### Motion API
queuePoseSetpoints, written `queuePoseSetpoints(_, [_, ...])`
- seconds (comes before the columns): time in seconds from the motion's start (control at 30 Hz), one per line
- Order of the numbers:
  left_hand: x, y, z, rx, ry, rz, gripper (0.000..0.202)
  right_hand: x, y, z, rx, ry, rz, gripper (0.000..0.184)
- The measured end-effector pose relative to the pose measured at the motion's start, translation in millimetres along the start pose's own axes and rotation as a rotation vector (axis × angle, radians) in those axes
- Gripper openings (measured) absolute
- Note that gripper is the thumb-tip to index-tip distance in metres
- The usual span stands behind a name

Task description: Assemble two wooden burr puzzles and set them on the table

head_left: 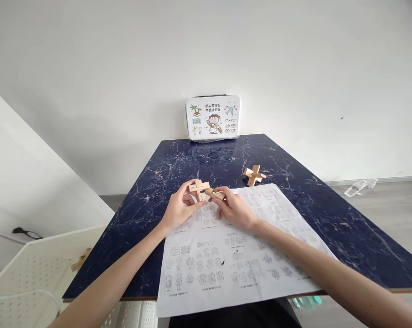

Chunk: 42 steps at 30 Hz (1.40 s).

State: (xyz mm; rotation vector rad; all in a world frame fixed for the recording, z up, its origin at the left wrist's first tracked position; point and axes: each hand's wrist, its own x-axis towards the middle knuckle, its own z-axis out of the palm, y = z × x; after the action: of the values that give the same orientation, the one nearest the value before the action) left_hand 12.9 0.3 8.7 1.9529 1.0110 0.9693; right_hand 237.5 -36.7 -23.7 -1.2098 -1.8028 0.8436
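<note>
Between the fingers and thumb of my left hand [178, 209] is a partly interlocked wooden burr puzzle [198, 187], made of several notched pale sticks. My right hand [236, 208] pinches a single notched wooden piece [217, 195], its near end close to the puzzle's right side; I cannot tell whether the two touch. Both hands are held over a large white instruction sheet [206, 255] printed with line diagrams. A second wooden puzzle [254, 175], shaped like a cross of sticks, rests on the table past the sheet's upper edge.
The dark blue marbled table [137, 218] reaches to the wall, where a white cartoon-printed case [213, 118] stands. To the left is a cream perforated bin [31, 259] with wooden pieces [79, 260] inside. Clear plastic bottles [360, 187] lie on the floor at right.
</note>
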Motion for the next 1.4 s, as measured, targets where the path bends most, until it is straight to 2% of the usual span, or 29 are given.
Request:
queuePoseSetpoints(0.1, [0.0, -0.6, -0.6, -0.004, 0.003, 0.010, 0.072, 0.1, -0.2, -2.2, -0.012, 0.015, -0.013, 0.021])
queuePoseSetpoints(0.2, [-0.3, -1.1, -1.0, 0.013, 0.001, 0.004, 0.073, 0.1, -0.3, -3.3, -0.103, 0.056, -0.071, 0.019])
queuePoseSetpoints(0.37, [-0.1, -1.4, 0.0, 0.022, 0.009, -0.001, 0.074, -0.9, 2.0, -0.9, -0.229, 0.113, -0.158, 0.026])
queuePoseSetpoints(0.53, [1.3, -1.7, -1.1, -0.031, 0.075, -0.036, 0.073, -2.9, 2.0, 1.8, -0.346, 0.045, -0.157, 0.032])
queuePoseSetpoints(0.63, [1.0, -0.7, -1.6, -0.032, 0.060, -0.031, 0.074, -3.2, 1.9, 1.1, -0.339, 0.044, -0.126, 0.027])
queuePoseSetpoints(0.77, [-0.2, 1.3, 0.0, 0.005, 0.005, -0.006, 0.075, -3.2, 0.7, -1.4, -0.345, 0.120, -0.166, 0.020])
queuePoseSetpoints(0.93, [-1.0, 3.2, 1.2, 0.059, -0.023, -0.005, 0.073, -3.6, 0.3, -2.3, -0.375, 0.189, -0.232, 0.023])
queuePoseSetpoints(1.07, [-2.4, 5.1, 1.3, 0.084, -0.066, 0.015, 0.069, -4.5, 2.7, -0.1, -0.381, 0.217, -0.219, 0.028])
queuePoseSetpoints(1.2, [-3.3, 6.5, 1.1, 0.084, -0.098, 0.037, 0.064, -5.6, 4.7, 1.5, -0.380, 0.200, -0.194, 0.029])
queuePoseSetpoints(1.4, [-3.6, 6.7, 2.4, 0.150, -0.076, 0.033, 0.061, -5.9, 2.7, 0.0, -0.353, 0.191, -0.185, 0.024])
